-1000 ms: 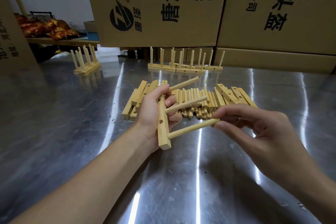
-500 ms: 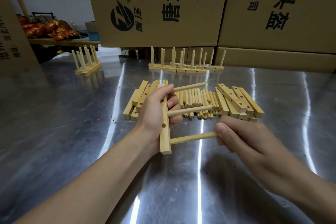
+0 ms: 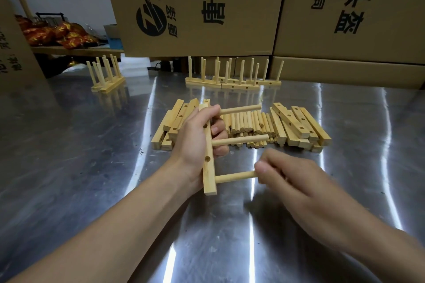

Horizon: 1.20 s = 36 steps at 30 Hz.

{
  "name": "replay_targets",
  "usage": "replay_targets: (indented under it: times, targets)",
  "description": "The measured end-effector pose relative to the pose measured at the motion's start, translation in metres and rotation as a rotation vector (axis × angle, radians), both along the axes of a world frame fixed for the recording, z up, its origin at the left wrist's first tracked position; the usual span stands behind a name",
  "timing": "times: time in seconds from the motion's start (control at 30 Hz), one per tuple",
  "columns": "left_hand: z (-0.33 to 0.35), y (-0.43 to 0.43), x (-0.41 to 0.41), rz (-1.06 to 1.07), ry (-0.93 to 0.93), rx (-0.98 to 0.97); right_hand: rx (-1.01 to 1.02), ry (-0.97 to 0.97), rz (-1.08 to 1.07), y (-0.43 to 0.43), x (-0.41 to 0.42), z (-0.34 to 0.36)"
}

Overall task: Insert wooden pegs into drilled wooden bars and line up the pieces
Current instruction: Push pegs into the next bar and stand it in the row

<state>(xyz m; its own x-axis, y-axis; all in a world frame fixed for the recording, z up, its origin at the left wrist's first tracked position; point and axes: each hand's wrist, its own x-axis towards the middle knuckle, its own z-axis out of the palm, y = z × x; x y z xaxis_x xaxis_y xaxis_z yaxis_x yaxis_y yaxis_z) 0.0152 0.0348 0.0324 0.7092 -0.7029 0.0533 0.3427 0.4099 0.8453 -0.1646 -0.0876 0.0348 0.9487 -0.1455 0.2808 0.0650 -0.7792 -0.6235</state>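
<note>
My left hand grips a drilled wooden bar, held upright above the steel table. Three pegs stick out of the bar to the right: a top peg, a middle peg and a bottom peg. My right hand has its fingers curled round the free end of the bottom peg, which hides that end. Behind the hands lie a heap of loose pegs, a stack of bars at the left and more bars at the right.
Finished bars with upright pegs stand at the back middle and back left of the steel table. Large cardboard boxes wall off the far side. A shelf with red packets sits at the far left.
The bottom peg has gone deeper into the bar and now lies level. My right hand slid closer to the bar and closed round the peg's end. The left hand has barely moved.
</note>
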Motion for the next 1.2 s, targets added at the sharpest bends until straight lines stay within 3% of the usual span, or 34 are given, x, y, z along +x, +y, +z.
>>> replay_targets:
  times: [0.07, 0.1, 0.23, 0.3, 0.33, 0.43, 0.47, 0.57, 0.83, 0.97, 1.1, 1.2]
  targets:
    - [-0.001, 0.000, -0.002, -0.006, -0.012, 0.010, -0.218, -0.061, 0.017, 0.006, -0.001, 0.000]
    - [-0.001, 0.000, -0.003, -0.014, -0.016, 0.006, -0.219, -0.066, 0.034, 0.010, 0.000, -0.002]
    - [0.001, 0.001, -0.007, 0.003, -0.128, 0.026, 0.179, 0.108, 0.054, 0.016, 0.002, -0.001]
    - [0.003, 0.001, -0.009, 0.012, -0.150, 0.042, 0.223, 0.134, 0.042, 0.018, 0.001, 0.001]
    - [0.004, 0.001, -0.009, 0.028, -0.148, 0.051, 0.125, 0.103, 0.015, 0.019, 0.001, 0.000]
    - [0.004, 0.000, -0.011, 0.125, -0.124, 0.092, -0.528, -0.086, -0.115, 0.026, 0.001, 0.001]
    - [0.004, 0.000, -0.011, 0.144, -0.092, 0.090, -0.634, -0.134, -0.128, 0.031, 0.002, 0.001]
    - [0.003, -0.001, -0.012, 0.138, 0.007, 0.062, -0.660, -0.169, -0.119, 0.043, 0.007, -0.003]
    - [0.002, -0.004, -0.018, 0.089, 0.034, 0.047, -0.771, -0.081, -0.190, 0.055, 0.010, -0.010]
    - [0.002, -0.004, -0.027, 0.051, -0.023, 0.098, -0.803, -0.123, -0.262, 0.056, 0.012, -0.009]
    - [0.002, -0.004, -0.034, 0.127, -0.172, 0.192, -0.886, -0.120, -0.196, 0.048, 0.012, -0.007]
    - [0.007, -0.004, -0.031, 0.164, -0.084, 0.132, -0.914, -0.152, -0.197, 0.046, 0.013, -0.001]
